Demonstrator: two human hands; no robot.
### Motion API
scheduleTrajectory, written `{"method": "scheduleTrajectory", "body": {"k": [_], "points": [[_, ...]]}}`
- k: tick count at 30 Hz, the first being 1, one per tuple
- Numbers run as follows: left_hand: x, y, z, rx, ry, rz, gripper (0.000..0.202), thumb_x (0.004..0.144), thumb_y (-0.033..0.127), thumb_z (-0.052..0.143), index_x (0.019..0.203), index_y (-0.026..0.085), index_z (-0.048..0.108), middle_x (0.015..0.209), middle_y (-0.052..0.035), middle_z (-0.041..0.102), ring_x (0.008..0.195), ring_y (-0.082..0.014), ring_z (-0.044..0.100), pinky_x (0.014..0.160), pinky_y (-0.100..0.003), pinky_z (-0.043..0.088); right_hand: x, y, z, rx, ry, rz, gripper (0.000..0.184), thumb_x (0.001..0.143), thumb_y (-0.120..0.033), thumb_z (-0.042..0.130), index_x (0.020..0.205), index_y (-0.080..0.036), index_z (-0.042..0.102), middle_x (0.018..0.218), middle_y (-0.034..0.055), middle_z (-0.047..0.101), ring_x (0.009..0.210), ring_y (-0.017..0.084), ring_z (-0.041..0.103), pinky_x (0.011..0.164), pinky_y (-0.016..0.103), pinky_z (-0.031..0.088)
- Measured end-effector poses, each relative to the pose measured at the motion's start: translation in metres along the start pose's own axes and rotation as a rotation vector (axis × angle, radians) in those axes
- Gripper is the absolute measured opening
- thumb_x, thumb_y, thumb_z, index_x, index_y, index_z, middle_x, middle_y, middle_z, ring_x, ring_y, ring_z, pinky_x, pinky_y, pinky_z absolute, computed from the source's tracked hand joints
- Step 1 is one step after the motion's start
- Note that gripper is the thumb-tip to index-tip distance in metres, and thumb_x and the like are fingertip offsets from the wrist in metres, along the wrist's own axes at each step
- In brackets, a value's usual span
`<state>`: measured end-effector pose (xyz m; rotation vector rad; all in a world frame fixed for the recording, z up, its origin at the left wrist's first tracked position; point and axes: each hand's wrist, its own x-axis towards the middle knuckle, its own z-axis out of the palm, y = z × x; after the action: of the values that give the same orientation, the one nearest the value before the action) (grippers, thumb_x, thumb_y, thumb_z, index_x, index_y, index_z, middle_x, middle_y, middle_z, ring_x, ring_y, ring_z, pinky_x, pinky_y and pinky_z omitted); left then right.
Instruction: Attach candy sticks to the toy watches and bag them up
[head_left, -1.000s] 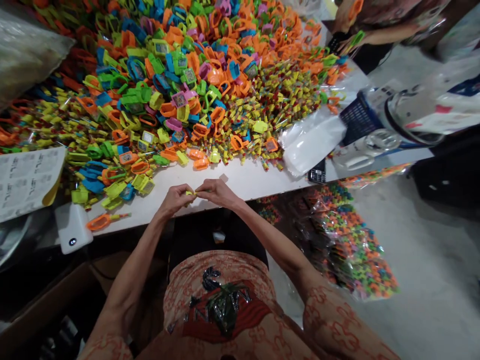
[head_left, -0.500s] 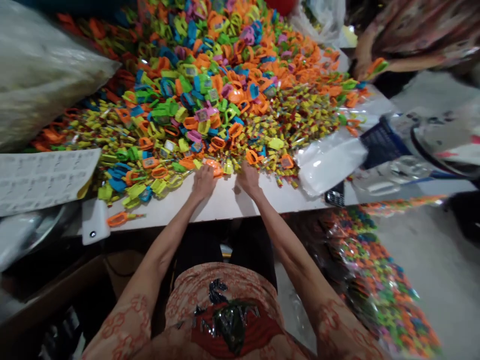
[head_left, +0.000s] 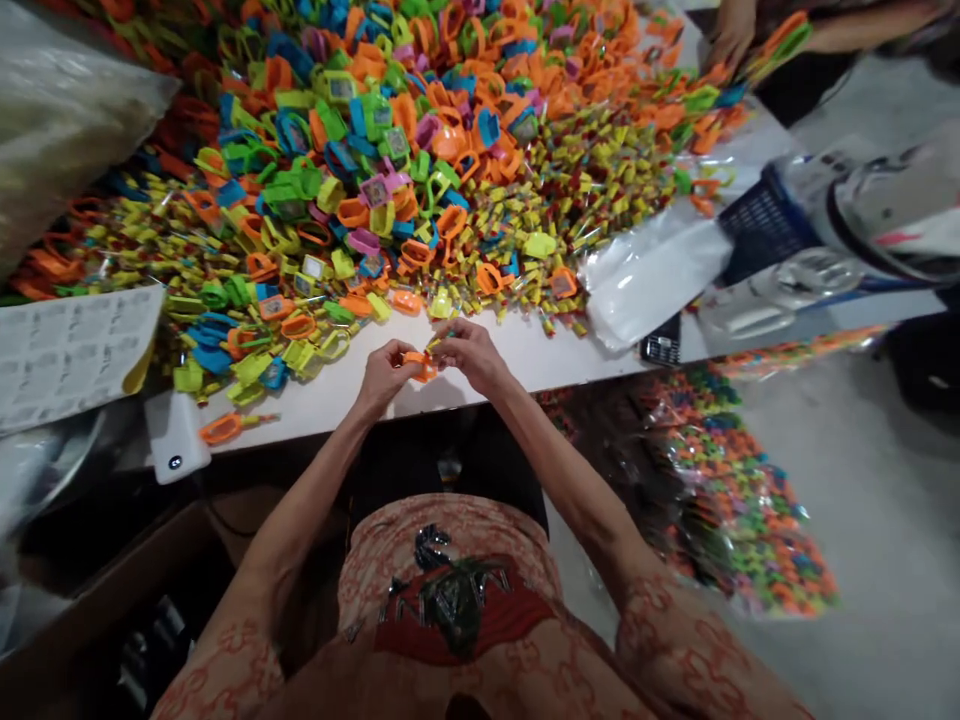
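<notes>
My left hand [head_left: 384, 375] pinches an orange toy watch [head_left: 423, 369] just above the front edge of the white table [head_left: 517, 350]. Close beside it, my right hand [head_left: 475, 356] pinches a small yellow piece [head_left: 433, 345] at the watch's upper edge. Whether the two parts touch, I cannot tell. Beyond my hands spreads a heap of toy watches [head_left: 367, 190] in orange, green, blue, yellow and pink. Many small yellow pieces [head_left: 592, 170] with clear and red parts lie among them.
On the left are a large plastic bag [head_left: 67, 130], a printed sheet [head_left: 75, 345], a white phone [head_left: 176, 435] and an orange watch [head_left: 223, 428]. Clear bags [head_left: 652, 275], a keypad phone [head_left: 661, 342] and a blue basket [head_left: 765, 215] stand right. A co-worker's hand [head_left: 731, 35] is upper right.
Both hands have drawn back from the heap's edge and come together near the table's front edge. The left now holds the orange toy watch, the right a small yellow piece. The view has shifted slightly.
</notes>
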<state>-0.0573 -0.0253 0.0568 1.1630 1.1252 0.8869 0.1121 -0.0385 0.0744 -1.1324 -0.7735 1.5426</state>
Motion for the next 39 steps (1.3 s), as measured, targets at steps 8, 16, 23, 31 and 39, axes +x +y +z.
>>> {"method": "scheduleTrajectory", "body": {"k": [8, 16, 23, 31, 39], "points": [[-0.010, 0.005, 0.005, -0.251, 0.103, -0.075, 0.018, 0.058, 0.030, 0.068, 0.069, 0.019, 0.059, 0.062, 0.0007, 0.060, 0.055, -0.0115, 0.053, 0.054, -0.024, 0.041, -0.014, 0.006, 0.003, -0.025, -0.117, 0.005, 0.035, 0.060, -0.037, 0.090, 0.082, -0.015, 0.073, 0.067, 0.0001, 0.071, 0.062, 0.013, 0.066, 0.063, 0.028, 0.057], [-0.018, 0.019, 0.005, -0.105, -0.072, -0.167, 0.010, 0.049, 0.027, 0.056, 0.053, 0.019, 0.053, 0.042, 0.0034, 0.043, 0.038, -0.0075, 0.032, 0.040, -0.022, 0.021, -0.011, -0.007, 0.001, -0.083, -0.241, -0.017, 0.026, 0.062, -0.030, 0.086, 0.080, -0.014, 0.079, 0.065, 0.0013, 0.073, 0.060, 0.013, 0.066, 0.060, 0.024, 0.054], [-0.015, 0.018, -0.002, -0.022, -0.143, -0.212, 0.014, 0.048, 0.028, 0.057, 0.052, 0.016, 0.059, 0.040, 0.0017, 0.043, 0.037, -0.0067, 0.031, 0.039, -0.022, 0.020, -0.012, -0.004, -0.005, -0.072, -0.282, -0.019, 0.028, 0.061, -0.031, 0.089, 0.081, -0.014, 0.080, 0.067, 0.0018, 0.074, 0.062, 0.012, 0.067, 0.066, 0.025, 0.056], [-0.011, 0.020, -0.003, -0.002, -0.161, -0.222, 0.014, 0.048, 0.029, 0.057, 0.050, 0.015, 0.060, 0.038, 0.0022, 0.041, 0.037, -0.0066, 0.030, 0.040, -0.022, 0.018, -0.010, 0.001, -0.005, -0.109, -0.288, 0.031, 0.035, 0.067, -0.043, 0.087, 0.080, -0.013, 0.078, 0.062, 0.0018, 0.071, 0.053, 0.010, 0.062, 0.055, 0.023, 0.051], [-0.011, 0.014, -0.009, 0.043, -0.278, -0.263, 0.018, 0.052, 0.034, 0.060, 0.056, 0.016, 0.060, 0.042, 0.0032, 0.041, 0.040, -0.0069, 0.030, 0.043, -0.024, 0.019, -0.012, 0.001, -0.007, -0.258, -0.302, -0.036, 0.039, 0.071, -0.049, 0.085, 0.079, -0.011, 0.077, 0.056, 0.0009, 0.068, 0.051, 0.011, 0.061, 0.054, 0.023, 0.052]]}}
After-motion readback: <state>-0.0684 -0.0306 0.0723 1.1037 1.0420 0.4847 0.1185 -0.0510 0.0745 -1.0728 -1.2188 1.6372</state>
